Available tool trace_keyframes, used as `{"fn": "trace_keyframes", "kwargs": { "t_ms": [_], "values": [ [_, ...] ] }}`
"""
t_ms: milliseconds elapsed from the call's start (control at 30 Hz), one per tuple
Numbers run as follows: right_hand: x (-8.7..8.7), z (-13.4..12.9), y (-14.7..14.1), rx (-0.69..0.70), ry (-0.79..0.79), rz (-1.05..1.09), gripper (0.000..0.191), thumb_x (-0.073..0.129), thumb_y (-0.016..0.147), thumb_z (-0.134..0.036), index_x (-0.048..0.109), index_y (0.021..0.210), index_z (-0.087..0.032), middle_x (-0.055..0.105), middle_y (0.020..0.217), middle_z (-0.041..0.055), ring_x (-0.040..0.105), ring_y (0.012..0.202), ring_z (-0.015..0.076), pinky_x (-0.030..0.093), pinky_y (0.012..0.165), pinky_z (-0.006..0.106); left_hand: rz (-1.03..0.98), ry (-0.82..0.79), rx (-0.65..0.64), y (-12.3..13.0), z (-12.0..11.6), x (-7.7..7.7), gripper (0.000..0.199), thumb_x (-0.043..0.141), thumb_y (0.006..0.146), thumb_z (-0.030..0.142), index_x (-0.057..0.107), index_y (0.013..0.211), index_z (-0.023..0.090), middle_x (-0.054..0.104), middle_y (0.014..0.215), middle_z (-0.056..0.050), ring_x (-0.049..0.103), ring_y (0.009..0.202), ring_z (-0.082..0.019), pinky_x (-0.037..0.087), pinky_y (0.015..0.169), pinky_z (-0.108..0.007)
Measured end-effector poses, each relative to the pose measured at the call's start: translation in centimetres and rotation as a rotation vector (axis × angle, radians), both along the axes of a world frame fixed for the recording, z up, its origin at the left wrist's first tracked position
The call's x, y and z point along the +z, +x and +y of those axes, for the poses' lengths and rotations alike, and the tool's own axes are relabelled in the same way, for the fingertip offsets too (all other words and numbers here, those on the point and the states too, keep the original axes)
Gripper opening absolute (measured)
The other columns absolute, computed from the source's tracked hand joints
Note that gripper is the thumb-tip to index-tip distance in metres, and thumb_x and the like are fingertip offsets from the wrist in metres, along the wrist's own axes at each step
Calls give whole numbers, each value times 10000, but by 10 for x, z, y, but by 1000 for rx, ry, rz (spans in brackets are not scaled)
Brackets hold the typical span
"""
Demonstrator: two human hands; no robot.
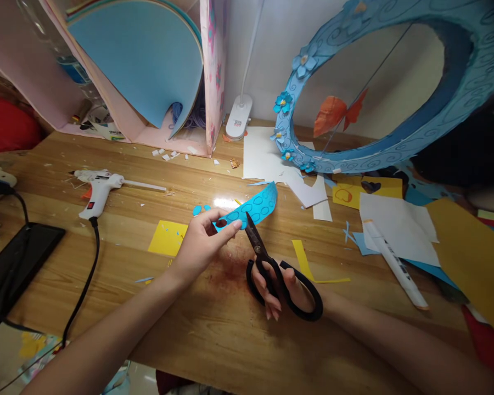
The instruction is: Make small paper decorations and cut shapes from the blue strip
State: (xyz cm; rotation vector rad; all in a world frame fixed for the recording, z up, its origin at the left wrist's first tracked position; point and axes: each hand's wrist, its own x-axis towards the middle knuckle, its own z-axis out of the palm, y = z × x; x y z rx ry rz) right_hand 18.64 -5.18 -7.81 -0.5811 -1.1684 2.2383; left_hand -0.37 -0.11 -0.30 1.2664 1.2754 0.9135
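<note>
My left hand (203, 241) pinches one end of a bright blue paper strip (260, 204) between thumb and fingers. Petal-like outlines are drawn across the strip, and a hole shows near the thumb. Black-handled scissors (264, 253) are in my right hand (286, 291), its fingers through the loops. Their blade tips touch the strip's lower edge just right of my left thumb; the blades look nearly closed. Small blue cut-out ovals (197, 210) lie on the table behind my left hand, and a yellow paper piece (162, 237) lies to its left.
A white glue gun (101, 186) with a black cord rests at left. Behind stand a pink cardboard shelf (213, 82) and a blue decorated ring (290, 104) with an orange paper butterfly (331, 114). Paper scraps and a white marker (397, 266) lie at right.
</note>
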Motion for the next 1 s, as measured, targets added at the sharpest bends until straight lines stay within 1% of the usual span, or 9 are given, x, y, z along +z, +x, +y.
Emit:
{"fn": "trace_keyframes", "kwargs": {
  "t_ms": [133,233,433,500,600,733,833,1000],
  "values": [
    [0,0,0,0,-2,-21,657,377,710,-811,470,808,-168,426,475,-88,424,332,59,498,400,202,-10,3,-26,1,0,0,252,644,739,374,553,655,155,479,603,38,412,558,-84,315,528,-214],
    [-1,0,-1,-3,2,-27,647,389,707,-808,460,794,-171,428,464,-90,426,330,57,494,394,192,-13,-8,-26,1,0,-1,260,648,737,377,549,649,153,482,602,37,417,559,-83,320,527,-209],
    [0,1,-2,-9,5,-8,611,426,713,-788,445,767,-179,420,452,-99,403,303,49,474,357,171,27,-32,14,0,-1,-4,305,625,761,426,538,634,162,491,559,44,425,529,-80,324,519,-210],
    [-1,1,-2,-9,7,3,603,425,719,-782,443,770,-182,419,454,-100,398,303,49,477,359,172,-3,-40,48,0,0,-5,300,640,750,432,538,656,165,530,563,40,452,528,-82,346,529,-210],
    [-3,1,0,4,18,-3,587,412,743,-767,443,780,-182,419,459,-100,402,308,48,474,362,165,-113,-46,103,1,1,-4,279,676,722,410,535,706,170,561,558,41,483,519,-83,386,542,-208],
    [-3,0,3,19,28,-29,574,400,764,-752,445,788,-180,418,469,-99,407,314,48,458,354,157,-155,-34,129,3,2,-2,265,692,712,373,539,667,161,547,535,43,474,497,-72,389,512,-194],
    [-1,1,3,27,45,-33,574,394,764,-754,439,791,-182,414,470,-100,401,320,49,466,366,165,-143,-38,117,2,3,-1,275,692,712,368,531,640,157,545,531,42,472,494,-68,392,512,-191],
    [0,2,3,39,53,8,599,386,751,-770,448,815,-177,427,494,-91,413,352,54,511,428,190,-116,-43,112,0,2,0,300,704,688,395,521,640,163,566,541,33,497,513,-82,398,523,-202]
  ]
}}
